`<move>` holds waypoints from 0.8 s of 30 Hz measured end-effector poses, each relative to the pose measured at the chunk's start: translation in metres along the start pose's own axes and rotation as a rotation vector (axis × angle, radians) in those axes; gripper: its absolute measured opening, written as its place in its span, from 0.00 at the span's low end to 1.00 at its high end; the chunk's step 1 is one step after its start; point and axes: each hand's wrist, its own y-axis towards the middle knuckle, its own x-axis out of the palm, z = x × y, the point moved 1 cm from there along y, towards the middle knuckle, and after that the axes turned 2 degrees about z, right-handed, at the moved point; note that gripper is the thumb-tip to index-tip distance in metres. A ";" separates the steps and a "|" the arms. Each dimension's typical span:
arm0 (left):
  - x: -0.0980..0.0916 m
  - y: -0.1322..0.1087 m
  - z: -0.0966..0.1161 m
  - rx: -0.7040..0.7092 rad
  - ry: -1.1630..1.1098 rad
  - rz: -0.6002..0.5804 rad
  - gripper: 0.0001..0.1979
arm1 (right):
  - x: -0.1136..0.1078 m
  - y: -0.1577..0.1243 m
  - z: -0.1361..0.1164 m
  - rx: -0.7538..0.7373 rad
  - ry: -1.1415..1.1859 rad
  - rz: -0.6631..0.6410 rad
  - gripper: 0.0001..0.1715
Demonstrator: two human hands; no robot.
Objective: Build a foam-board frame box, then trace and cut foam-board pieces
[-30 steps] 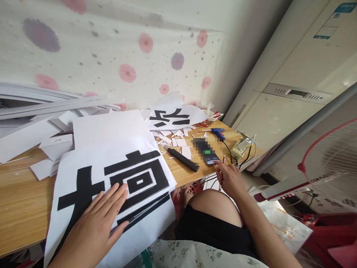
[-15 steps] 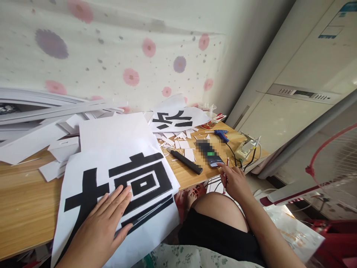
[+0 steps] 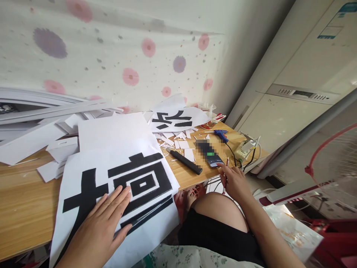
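My left hand point(image 3: 107, 214) lies flat, fingers stretched out, on a large white paper sheet point(image 3: 92, 160) printed with a bold black character. The sheet rests on the table and hangs over its front edge. Near the table's front edge, my right hand point(image 3: 234, 180) is closed around a slim red-and-white pencil point(image 3: 224, 182). Its fingertips are at the lower end of a phone point(image 3: 214, 160), whose screen is partly blurred out. Between the sheet and the phone lies a black utility knife point(image 3: 185, 162).
White board offcuts point(image 3: 182, 144) lie scattered on the wooden table point(image 3: 25, 208). Behind them is another printed sheet point(image 3: 170, 128). A blue glue gun point(image 3: 221, 134) and a power strip point(image 3: 247, 149) with cables are at the right. A fan point(image 3: 331, 167) stands farther right.
Both hands keep their places, the left on the sheet and the right with the pencil. The view has shifted very slightly.
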 end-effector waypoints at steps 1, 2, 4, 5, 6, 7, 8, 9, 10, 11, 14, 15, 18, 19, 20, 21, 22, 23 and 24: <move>0.000 0.000 0.000 0.005 0.009 0.000 0.33 | 0.000 0.000 0.000 -0.005 -0.007 0.002 0.17; 0.000 0.000 0.000 0.008 0.016 -0.002 0.33 | 0.000 0.000 0.001 -0.010 -0.013 0.004 0.17; 0.000 0.001 0.000 0.012 0.022 -0.002 0.33 | 0.001 0.000 0.001 -0.013 -0.020 0.010 0.17; 0.001 0.001 0.000 0.012 0.021 0.001 0.33 | 0.001 0.000 0.002 -0.012 -0.019 0.012 0.17; 0.001 0.001 0.000 0.012 0.018 0.006 0.33 | 0.001 0.000 0.002 -0.010 -0.015 0.011 0.17; 0.001 0.001 0.000 0.011 0.016 0.012 0.33 | 0.001 0.000 0.002 -0.009 -0.009 0.009 0.17; 0.001 0.001 0.000 0.010 0.014 0.014 0.33 | 0.002 0.000 0.002 -0.009 -0.004 0.004 0.16; 0.001 0.001 0.000 0.007 0.012 0.015 0.33 | 0.001 0.000 0.002 -0.011 0.002 0.001 0.16; 0.001 0.001 0.000 0.005 0.010 0.013 0.33 | 0.001 0.000 0.002 -0.012 0.006 -0.002 0.15; 0.000 0.001 0.000 0.004 0.009 0.013 0.33 | 0.001 0.000 0.002 -0.012 0.006 -0.002 0.15; 0.000 0.000 0.000 0.007 0.006 0.006 0.33 | 0.001 -0.001 0.001 -0.009 -0.005 0.012 0.17; 0.000 0.000 0.000 0.012 0.010 0.004 0.32 | 0.001 0.000 0.001 -0.010 -0.006 0.015 0.18; 0.000 -0.001 0.000 0.025 0.029 -0.014 0.32 | 0.000 0.000 0.000 -0.023 -0.006 0.017 0.17; 0.001 -0.001 0.000 0.026 0.033 -0.020 0.32 | 0.000 0.000 0.000 -0.025 -0.009 0.022 0.17; 0.001 -0.001 0.000 0.024 0.036 -0.023 0.32 | 0.000 0.000 0.000 -0.025 -0.011 0.028 0.17; 0.001 -0.001 0.000 0.023 0.035 -0.023 0.32 | 0.000 0.000 0.000 -0.026 -0.011 0.035 0.17; 0.001 -0.001 0.000 0.021 0.032 -0.020 0.32 | 0.000 0.000 0.000 -0.026 -0.008 0.039 0.17; 0.001 -0.001 0.000 0.018 0.026 -0.015 0.32 | 0.000 0.000 0.000 -0.025 -0.002 0.041 0.17; 0.001 -0.001 0.000 0.015 0.018 -0.009 0.32 | 0.000 0.000 0.000 -0.025 0.005 0.039 0.17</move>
